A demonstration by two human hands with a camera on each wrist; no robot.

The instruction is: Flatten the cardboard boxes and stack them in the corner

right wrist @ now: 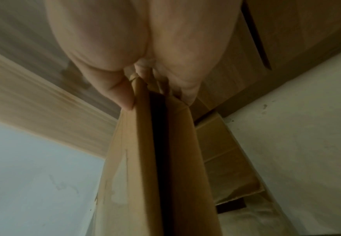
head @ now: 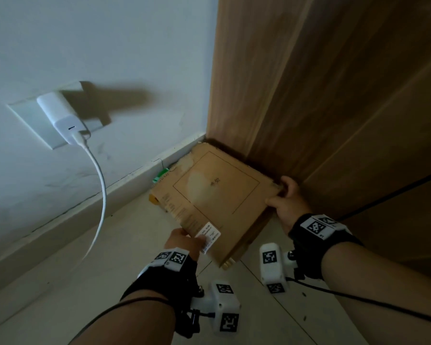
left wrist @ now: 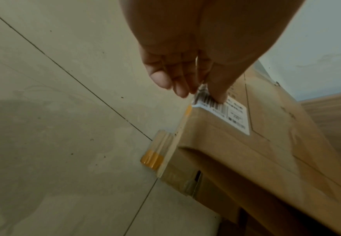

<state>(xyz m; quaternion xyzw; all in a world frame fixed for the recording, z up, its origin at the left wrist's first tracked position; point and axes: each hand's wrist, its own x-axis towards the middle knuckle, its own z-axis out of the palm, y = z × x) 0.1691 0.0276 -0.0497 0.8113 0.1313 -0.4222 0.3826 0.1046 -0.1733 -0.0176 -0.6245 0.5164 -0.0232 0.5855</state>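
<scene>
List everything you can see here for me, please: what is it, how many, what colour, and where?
flattened cardboard box: one held, brown, in the corner over other cardboard
shipping label: one, white, on the box's near edge
charger: one, white, plugged into the wall socket
cable: one, white, hanging from the charger
wooden panel: one, brown, right of the corner
floor: pale tiles
left hand: grips the box at the label
right hand: grips the box's far right corner
</scene>
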